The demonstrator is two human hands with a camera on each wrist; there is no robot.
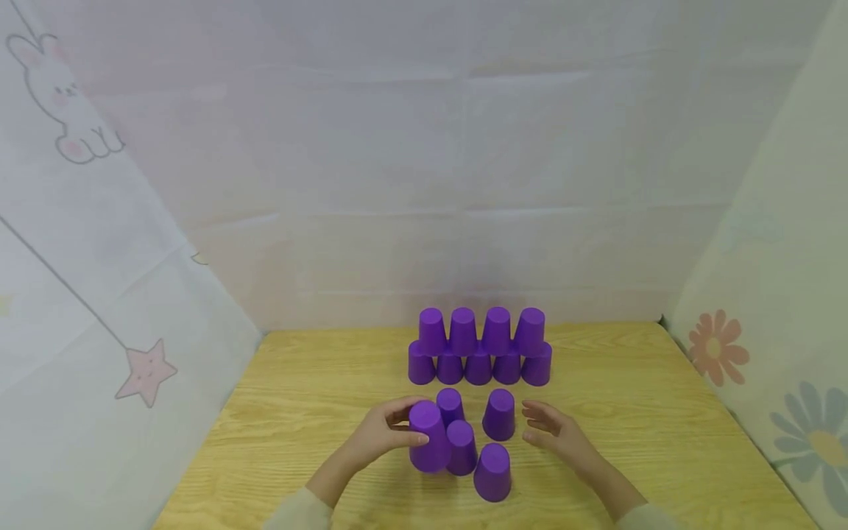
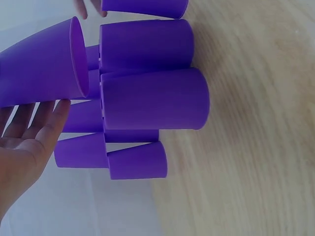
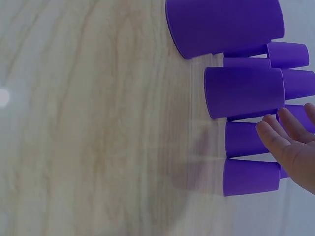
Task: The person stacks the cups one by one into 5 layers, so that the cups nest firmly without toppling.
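My left hand grips an upside-down purple plastic cup between thumb and fingers. In the left wrist view this held cup is raised, its rim apart from the cups beside it. Just right of it stand two upside-down cups, a nearer one and a farther one. My right hand hovers with loosely bent fingers and holds nothing. Left of its fingertips stands another inverted cup, and closer to me is one more. The right wrist view shows the fingers spread apart.
Behind the loose cups, several inverted cups form a bottom row, with a second row stacked on it. All stand on a wood-grain table. A pale cloth backdrop rises behind the table and along both sides.
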